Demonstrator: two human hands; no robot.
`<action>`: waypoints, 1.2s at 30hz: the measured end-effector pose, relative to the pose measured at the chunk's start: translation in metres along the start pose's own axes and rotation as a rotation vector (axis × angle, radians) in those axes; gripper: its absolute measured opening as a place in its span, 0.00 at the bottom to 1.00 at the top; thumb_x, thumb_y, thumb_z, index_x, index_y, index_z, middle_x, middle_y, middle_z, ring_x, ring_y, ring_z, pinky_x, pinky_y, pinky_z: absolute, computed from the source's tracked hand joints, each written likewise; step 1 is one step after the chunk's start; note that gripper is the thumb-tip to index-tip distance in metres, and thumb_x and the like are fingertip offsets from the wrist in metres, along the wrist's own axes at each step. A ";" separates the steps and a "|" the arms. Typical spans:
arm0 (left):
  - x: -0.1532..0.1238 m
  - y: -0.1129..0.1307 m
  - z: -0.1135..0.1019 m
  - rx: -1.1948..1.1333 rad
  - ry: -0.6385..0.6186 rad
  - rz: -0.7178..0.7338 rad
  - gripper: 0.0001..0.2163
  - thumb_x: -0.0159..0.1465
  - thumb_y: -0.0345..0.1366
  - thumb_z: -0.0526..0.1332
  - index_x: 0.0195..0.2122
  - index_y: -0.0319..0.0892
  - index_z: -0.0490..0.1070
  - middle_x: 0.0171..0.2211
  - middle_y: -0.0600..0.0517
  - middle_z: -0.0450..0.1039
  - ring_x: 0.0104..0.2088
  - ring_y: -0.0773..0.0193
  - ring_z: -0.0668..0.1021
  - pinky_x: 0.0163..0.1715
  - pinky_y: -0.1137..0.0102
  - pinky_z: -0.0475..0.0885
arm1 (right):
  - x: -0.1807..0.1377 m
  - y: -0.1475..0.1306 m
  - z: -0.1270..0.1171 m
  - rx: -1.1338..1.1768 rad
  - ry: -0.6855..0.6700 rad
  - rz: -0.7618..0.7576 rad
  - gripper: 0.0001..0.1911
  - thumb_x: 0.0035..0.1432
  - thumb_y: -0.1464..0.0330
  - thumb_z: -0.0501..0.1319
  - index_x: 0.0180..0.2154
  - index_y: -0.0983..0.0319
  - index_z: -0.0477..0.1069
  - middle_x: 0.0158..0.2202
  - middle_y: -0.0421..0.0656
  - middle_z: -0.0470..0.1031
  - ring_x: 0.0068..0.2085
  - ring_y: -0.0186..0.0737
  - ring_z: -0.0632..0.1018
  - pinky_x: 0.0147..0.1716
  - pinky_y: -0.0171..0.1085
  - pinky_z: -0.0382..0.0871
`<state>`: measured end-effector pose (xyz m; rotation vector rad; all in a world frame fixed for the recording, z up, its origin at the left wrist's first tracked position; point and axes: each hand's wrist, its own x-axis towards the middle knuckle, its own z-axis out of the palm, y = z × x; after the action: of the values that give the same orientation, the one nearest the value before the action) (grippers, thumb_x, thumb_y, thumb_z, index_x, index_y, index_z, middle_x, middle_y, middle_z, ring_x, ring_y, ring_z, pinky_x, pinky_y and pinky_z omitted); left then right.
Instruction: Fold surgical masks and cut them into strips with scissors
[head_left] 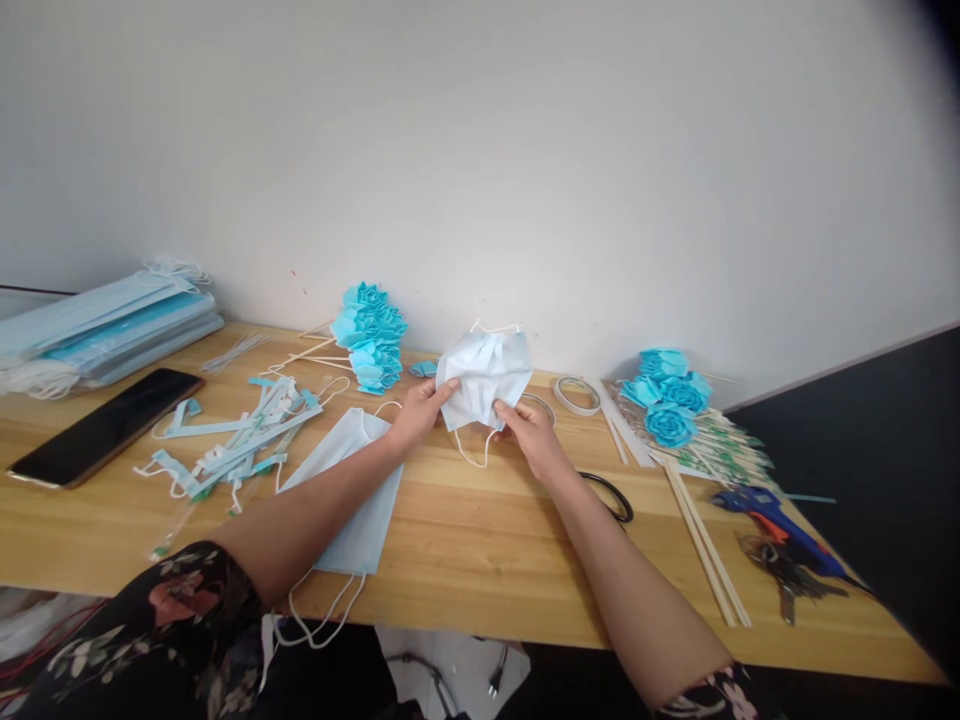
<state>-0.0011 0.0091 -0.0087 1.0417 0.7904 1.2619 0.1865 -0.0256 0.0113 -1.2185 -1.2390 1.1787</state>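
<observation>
A pale blue face mask [486,376] is held up above the wooden table [480,560], spread between both hands. My left hand [417,415] pinches its left edge and my right hand [529,427] pinches its lower right edge. The mask's white ear loop dangles below it. Another flat mask [358,500] lies under my left forearm, its loops hanging over the table's front edge.
Blue mask flowers [371,335] lean at the wall, more flowers [667,395] on sticks at the right. Cut mask strips [240,440], a phone [105,425], a stack of masks [105,325], tape rolls [576,394], scissors [611,497], wooden sticks [705,545], a blue glue gun [780,525].
</observation>
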 end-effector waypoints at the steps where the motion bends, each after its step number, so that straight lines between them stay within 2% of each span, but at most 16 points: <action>1: -0.001 0.000 0.000 0.024 -0.026 -0.019 0.27 0.51 0.61 0.72 0.34 0.38 0.77 0.30 0.50 0.77 0.31 0.63 0.75 0.33 0.69 0.69 | 0.000 -0.001 0.000 0.012 0.013 -0.006 0.27 0.44 0.43 0.72 0.23 0.61 0.75 0.24 0.42 0.75 0.26 0.39 0.73 0.29 0.39 0.70; 7: -0.004 0.004 0.002 0.251 -0.131 -0.038 0.28 0.49 0.62 0.72 0.28 0.37 0.74 0.23 0.50 0.74 0.25 0.66 0.71 0.27 0.70 0.65 | 0.001 -0.005 0.001 0.022 0.046 -0.036 0.27 0.43 0.43 0.72 0.21 0.60 0.74 0.23 0.42 0.74 0.26 0.39 0.73 0.27 0.38 0.70; 13: 0.000 0.004 0.002 0.224 -0.065 0.002 0.29 0.49 0.65 0.69 0.26 0.39 0.72 0.22 0.51 0.74 0.24 0.66 0.71 0.26 0.70 0.65 | 0.001 -0.003 0.002 0.028 0.060 -0.043 0.28 0.44 0.41 0.70 0.21 0.59 0.73 0.24 0.44 0.77 0.27 0.41 0.75 0.26 0.39 0.70; 24: 0.002 0.001 -0.002 0.273 -0.007 0.052 0.30 0.55 0.67 0.63 0.22 0.40 0.71 0.19 0.49 0.73 0.21 0.66 0.71 0.25 0.70 0.65 | 0.002 -0.003 0.002 0.041 0.091 -0.026 0.28 0.41 0.41 0.71 0.23 0.60 0.76 0.23 0.45 0.78 0.24 0.39 0.74 0.27 0.40 0.70; 32: 0.004 0.000 -0.005 0.235 -0.015 0.064 0.26 0.59 0.62 0.61 0.27 0.40 0.71 0.20 0.51 0.72 0.22 0.65 0.72 0.25 0.71 0.66 | 0.005 0.002 -0.001 0.001 0.113 -0.039 0.15 0.45 0.54 0.69 0.26 0.59 0.76 0.24 0.42 0.79 0.27 0.42 0.76 0.28 0.39 0.72; 36: 0.005 0.000 -0.005 0.245 -0.060 0.106 0.20 0.53 0.52 0.69 0.38 0.40 0.77 0.31 0.51 0.77 0.28 0.65 0.74 0.27 0.72 0.68 | 0.006 0.006 -0.004 -0.084 0.037 -0.037 0.16 0.47 0.52 0.67 0.23 0.58 0.75 0.24 0.43 0.78 0.26 0.43 0.77 0.29 0.40 0.74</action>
<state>-0.0047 0.0144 -0.0105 1.3274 0.8677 1.2375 0.1903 -0.0197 0.0053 -1.2688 -1.2889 1.0816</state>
